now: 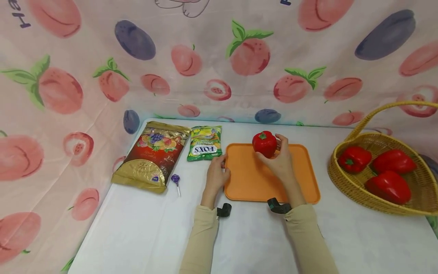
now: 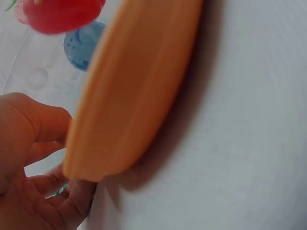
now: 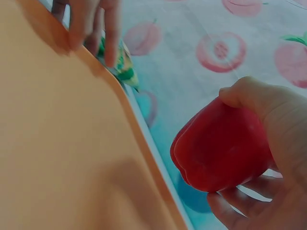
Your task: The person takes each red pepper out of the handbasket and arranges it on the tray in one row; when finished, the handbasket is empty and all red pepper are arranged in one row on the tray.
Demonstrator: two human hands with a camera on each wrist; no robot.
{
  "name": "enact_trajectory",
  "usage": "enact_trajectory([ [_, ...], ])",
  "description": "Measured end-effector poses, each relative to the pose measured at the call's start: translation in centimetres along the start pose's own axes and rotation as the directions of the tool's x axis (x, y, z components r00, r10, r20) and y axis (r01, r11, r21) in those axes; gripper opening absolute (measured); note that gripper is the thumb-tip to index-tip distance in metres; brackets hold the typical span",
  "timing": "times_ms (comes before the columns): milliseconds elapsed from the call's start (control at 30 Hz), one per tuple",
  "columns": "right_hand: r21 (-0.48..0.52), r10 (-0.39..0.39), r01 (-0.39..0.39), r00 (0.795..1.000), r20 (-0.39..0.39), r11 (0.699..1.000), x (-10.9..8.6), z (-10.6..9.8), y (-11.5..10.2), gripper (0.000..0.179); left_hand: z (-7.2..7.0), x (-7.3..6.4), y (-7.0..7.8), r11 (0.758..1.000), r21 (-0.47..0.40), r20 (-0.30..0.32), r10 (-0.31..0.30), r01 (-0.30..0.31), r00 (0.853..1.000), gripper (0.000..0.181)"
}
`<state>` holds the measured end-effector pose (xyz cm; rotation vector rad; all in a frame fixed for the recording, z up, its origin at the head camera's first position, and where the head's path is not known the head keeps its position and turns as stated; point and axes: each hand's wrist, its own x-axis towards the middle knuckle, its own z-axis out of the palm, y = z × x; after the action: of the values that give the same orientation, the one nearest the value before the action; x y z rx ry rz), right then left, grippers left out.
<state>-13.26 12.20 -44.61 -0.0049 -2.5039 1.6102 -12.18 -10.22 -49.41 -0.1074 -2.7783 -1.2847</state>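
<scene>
A red bell pepper (image 1: pixel 264 144) with a green stem end is in my right hand (image 1: pixel 283 161), above the orange tray (image 1: pixel 249 184). In the right wrist view, thumb and fingers are curled round the pepper (image 3: pixel 218 148), and its shadow falls on the tray. My left hand (image 1: pixel 215 176) is at the tray's left edge. In the left wrist view, the thumb and fingers of the left hand (image 2: pixel 36 139) pinch the rim of the tray (image 2: pixel 134 91) from both sides. Some of those fingertips are hidden behind the rim.
A yellow wicker basket (image 1: pixel 337 177) with a tall handle holds several red peppers (image 1: pixel 388 186) at the right. Left of the tray lie a green FOX'S sweets bag (image 1: pixel 204 142), a large brown and gold bag (image 1: pixel 150 158) and a purple lollipop (image 1: pixel 175 179). A fruit-print cloth hangs behind.
</scene>
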Motion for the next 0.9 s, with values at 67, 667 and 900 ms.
enact_trajectory([
  [67, -0.012, -0.001, 0.001, 1.0, 0.021, 1.0, 0.1, 0.9, -0.1, 0.089, 0.1, 0.0, 0.0, 1.0, -0.005, 0.004, -0.006, 0.006, 1.0, 0.055],
  [667, -0.054, 0.003, -0.003, 1.0, 0.001, 0.999, 0.7, 7.3, -0.5, 0.083, 0.3, 0.1, 0.2, 0.998, 0.022, 0.02, -0.053, 0.052, 0.998, 0.055],
  [900, -0.107, 0.003, -0.004, 1.0, -0.004, 0.994, 0.6, 8.4, -0.3, 0.089, 0.2, 0.0, 0.0, 0.998, 0.031, 0.014, -0.062, 0.062, 0.998, 0.054],
])
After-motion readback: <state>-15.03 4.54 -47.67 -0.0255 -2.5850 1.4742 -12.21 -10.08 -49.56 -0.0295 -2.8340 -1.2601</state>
